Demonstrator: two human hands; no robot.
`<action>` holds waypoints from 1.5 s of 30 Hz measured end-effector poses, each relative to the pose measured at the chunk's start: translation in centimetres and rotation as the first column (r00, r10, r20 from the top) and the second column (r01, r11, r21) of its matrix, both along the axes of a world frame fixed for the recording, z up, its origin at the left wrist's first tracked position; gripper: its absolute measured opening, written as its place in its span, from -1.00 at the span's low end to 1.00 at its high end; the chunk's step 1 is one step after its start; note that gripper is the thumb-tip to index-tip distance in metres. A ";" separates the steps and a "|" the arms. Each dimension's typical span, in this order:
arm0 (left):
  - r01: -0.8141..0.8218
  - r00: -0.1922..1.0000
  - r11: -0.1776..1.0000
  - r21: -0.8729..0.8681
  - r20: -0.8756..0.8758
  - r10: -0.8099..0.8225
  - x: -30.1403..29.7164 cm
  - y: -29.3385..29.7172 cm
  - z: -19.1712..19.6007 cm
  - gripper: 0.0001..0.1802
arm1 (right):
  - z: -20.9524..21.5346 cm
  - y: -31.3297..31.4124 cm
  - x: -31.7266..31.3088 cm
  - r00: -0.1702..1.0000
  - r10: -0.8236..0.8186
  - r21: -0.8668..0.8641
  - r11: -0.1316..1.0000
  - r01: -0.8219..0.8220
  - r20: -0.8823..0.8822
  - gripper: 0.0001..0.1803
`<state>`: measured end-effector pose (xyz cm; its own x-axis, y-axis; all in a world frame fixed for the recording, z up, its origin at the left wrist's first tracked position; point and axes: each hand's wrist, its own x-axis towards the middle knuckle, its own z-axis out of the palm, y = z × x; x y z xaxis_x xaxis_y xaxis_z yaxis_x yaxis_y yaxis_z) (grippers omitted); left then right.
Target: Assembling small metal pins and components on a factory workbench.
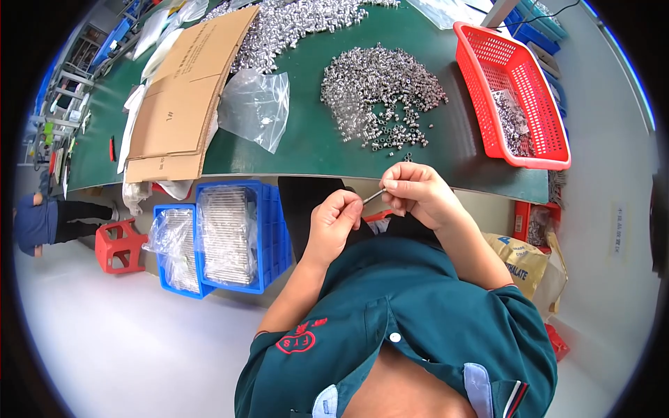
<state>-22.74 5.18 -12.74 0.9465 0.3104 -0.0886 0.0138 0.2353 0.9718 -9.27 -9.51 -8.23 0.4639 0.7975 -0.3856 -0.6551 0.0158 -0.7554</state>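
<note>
A thin metal rod [373,196] spans the gap between my two hands, just in front of the table's near edge. My left hand [334,224] pinches its left end between thumb and fingers. At the other end, the thumb and fingertips of my right hand [420,194] are closed, covering that tip; whether a small part sits there is hidden. Past my hands, a pile of small silvery metal sleeves [380,80] lies on the green tabletop [306,139], with a few strays near the edge.
Right of the pile stands a red perforated basket [536,164] holding metal parts. A clear plastic bag [258,108] and flattened cardboard [178,104] lie left, with a larger parts heap [289,28] behind. Below are blue crates [275,230] and a red stool [120,247]; another person [40,223] stands far left.
</note>
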 end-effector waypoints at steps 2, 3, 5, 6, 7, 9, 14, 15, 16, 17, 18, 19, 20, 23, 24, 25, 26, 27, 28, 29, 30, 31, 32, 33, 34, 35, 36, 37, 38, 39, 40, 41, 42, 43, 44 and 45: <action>0.000 1.000 0.998 0.056 -0.003 0.000 -0.1 0.0 0.1 -0.87 | 0.0 0.0 0.0 0.997 0.025 0.026 0.999 -0.023 -0.076 -0.91; 0.002 1.000 0.994 0.112 -0.004 -0.002 -0.2 0.0 0.1 -0.87 | 0.0 0.0 0.0 0.997 0.025 0.027 0.999 -0.023 -0.077 -0.91; -0.003 1.000 0.986 0.169 -0.009 0.004 -0.4 0.1 0.5 -0.87 | 0.0 -0.1 0.0 0.998 0.057 0.010 0.998 -0.056 -0.041 -0.89; -0.008 1.000 0.974 0.225 -0.012 0.011 -0.4 0.1 0.6 -0.87 | 0.2 -0.1 -0.1 0.998 0.056 0.010 0.998 -0.056 -0.042 -0.89; -0.007 1.000 0.974 0.226 -0.013 0.011 -0.4 0.1 0.5 -0.87 | 0.3 0.0 -0.2 0.992 0.047 -0.065 0.997 -0.039 0.121 -0.88; 0.005 1.000 0.982 0.187 -0.023 -0.001 -0.4 0.2 0.3 -0.86 | 0.5 0.2 -0.8 0.958 0.047 -0.135 0.991 -0.009 0.283 -0.87; -0.043 0.999 0.993 -0.106 0.028 0.046 0.1 -0.2 -0.1 -0.84 | 0.5 0.2 -1.8 0.947 -0.035 -0.040 0.998 0.051 0.318 -0.83; -0.043 0.999 0.990 -0.133 0.022 0.047 0.1 -0.3 -0.1 -0.84 | 0.5 0.0 -1.9 0.937 -0.045 -0.029 0.998 0.059 0.348 -0.81; -0.044 0.999 0.990 -0.132 0.023 0.047 0.2 -0.3 -0.1 -0.84 | 0.5 0.0 -2.0 0.929 -0.041 -0.060 0.996 0.067 0.368 -0.81; -0.032 0.999 0.990 -0.139 0.031 0.037 0.2 -0.3 -0.1 -0.84 | 0.5 0.0 -2.0 0.928 -0.040 -0.059 0.996 0.067 0.369 -0.81; -0.021 0.999 0.989 -0.146 0.038 0.026 0.2 -0.2 0.0 -0.84 | 0.5 0.0 -2.1 0.897 -0.053 -0.057 0.995 0.087 0.439 -0.82; -0.020 0.999 0.989 -0.146 0.037 0.026 0.1 -0.2 0.0 -0.84 | 0.5 0.0 -2.2 0.860 -0.066 -0.054 0.993 0.108 0.507 -0.84; -0.008 0.999 0.991 -0.132 0.040 0.014 0.1 -0.2 0.0 -0.84 | 0.8 0.0 -2.1 0.860 -0.066 -0.054 0.993 0.108 0.506 -0.84; 0.005 0.999 0.992 -0.123 0.041 0.000 0.0 -0.1 0.0 -0.83 | 1.4 0.2 -1.9 0.753 -0.003 -0.158 0.977 0.141 0.658 -0.87; 0.007 0.999 0.992 -0.129 0.041 -0.002 0.1 -0.1 0.1 -0.83 | 1.4 0.2 -1.8 0.634 0.020 -0.156 0.975 0.160 0.773 -0.88; 0.007 0.999 0.992 -0.130 0.040 -0.002 0.1 -0.1 0.1 -0.83 | 1.4 0.1 -1.8 0.497 0.045 -0.152 0.972 0.178 0.866 -0.89; 0.008 1.000 0.988 -0.151 0.029 -0.004 0.0 -0.1 0.2 -0.83 | 1.5 0.2 -1.7 0.498 0.045 -0.153 0.972 0.178 0.866 -0.89; 0.010 1.000 0.985 -0.172 0.018 -0.007 0.0 -0.1 0.3 -0.83 | 1.6 0.2 -1.7 0.473 0.026 -0.113 0.981 0.156 0.881 -0.88; 0.010 1.000 0.985 -0.173 0.017 -0.007 0.0 -0.1 0.3 -0.83 | 1.7 0.2 -1.6 0.448 0.007 -0.074 0.988 0.133 0.894 -0.88; 0.019 1.000 0.977 -0.212 0.014 -0.016 0.0 -0.1 0.3 -0.83 | 1.6 0.2 -1.5 0.449 0.007 -0.075 0.988 0.133 0.894 -0.88; 0.027 1.000 0.968 -0.250 0.012 -0.025 0.0 -0.1 0.4 -0.83 | 1.5 0.1 -1.4 0.486 0.020 -0.090 0.989 0.122 0.874 -0.88; 0.027 1.000 0.968 -0.250 0.012 -0.025 0.0 -0.1 0.3 -0.83 | 1.4 0.0 -1.3 0.522 0.032 -0.104 0.989 0.109 0.853 -0.88; 0.031 1.000 0.971 -0.238 0.006 -0.030 -0.1 -0.2 0.1 -0.83 | 1.5 0.0 -1.2 0.521 0.033 -0.104 0.989 0.108 0.853 -0.88; 0.034 0.999 0.973 -0.226 -0.001 -0.036 -0.2 -0.2 0.0 -0.84 | 1.6 -0.1 -1.1 0.423 0.055 -0.110 0.988 0.106 0.904 -0.88; 0.034 0.999 0.973 -0.227 -0.001 -0.035 -0.2 -0.2 0.0 -0.84 | 1.6 -0.1 -1.0 0.319 0.078 -0.116 0.988 0.104 0.945 -0.88; 0.011 1.000 0.990 -0.141 0.004 -0.011 -0.2 -0.3 0.1 -0.84 | 1.7 0.0 -1.1 0.319 0.078 -0.117 0.988 0.103 0.944 -0.88; -0.011 1.000 0.998 -0.054 0.012 0.012 -0.2 -0.3 0.2 -0.85 | 1.7 0.0 -1.2 0.277 0.070 -0.106 0.988 0.115 0.958 -0.88; -0.011 1.000 0.998 -0.054 0.013 0.011 -0.2 -0.3 0.2 -0.85 | 1.8 0.1 -1.3 0.234 0.063 -0.094 0.987 0.126 0.970 -0.87; -0.013 1.000 1.000 0.028 0.018 0.012 -0.3 -0.2 0.3 -0.86 | 1.9 0.0 -1.2 0.233 0.063 -0.095 0.987 0.127 0.970 -0.87; -0.017 1.000 0.994 0.112 0.025 0.014 -0.4 -0.2 0.3 -0.86 | 1.9 0.0 -1.2 0.216 0.067 -0.093 0.990 0.109 0.974 -0.88; -0.018 1.000 0.993 0.113 0.027 0.016 -0.4 -0.2 0.3 -0.86 | 2.0 0.0 -1.2 0.200 0.071 -0.091 0.992 0.091 0.977 -0.89; 0.012 1.000 1.000 -0.011 -0.003 -0.012 -0.4 -0.2 0.4 -0.85 | 2.0 0.0 -1.1 0.198 0.071 -0.090 0.992 0.090 0.978 -0.89; 0.038 0.999 0.990 -0.136 -0.029 -0.043 -0.4 -0.1 0.5 -0.84 | 2.0 0.0 -1.2 0.177 0.036 -0.040 0.999 0.022 0.984 -0.87; 0.101 0.994 0.955 -0.277 -0.001 -0.106 -0.4 -0.2 0.8 -0.82 | 2.0 0.0 -1.2 0.158 -0.001 0.009 0.999 -0.046 0.987 -0.85; 0.164 0.986 0.897 -0.411 0.036 -0.164 -0.4 -0.2 1.2 -0.81 | 1.9 0.2 -1.4 0.172 -0.067 0.081 0.994 -0.076 0.983 -0.86; 0.199 0.980 0.873 -0.445 0.063 -0.191 -0.3 0.0 1.0 -0.80 | 2.0 0.2 -1.5 0.169 -0.068 0.082 0.994 -0.077 0.983 -0.86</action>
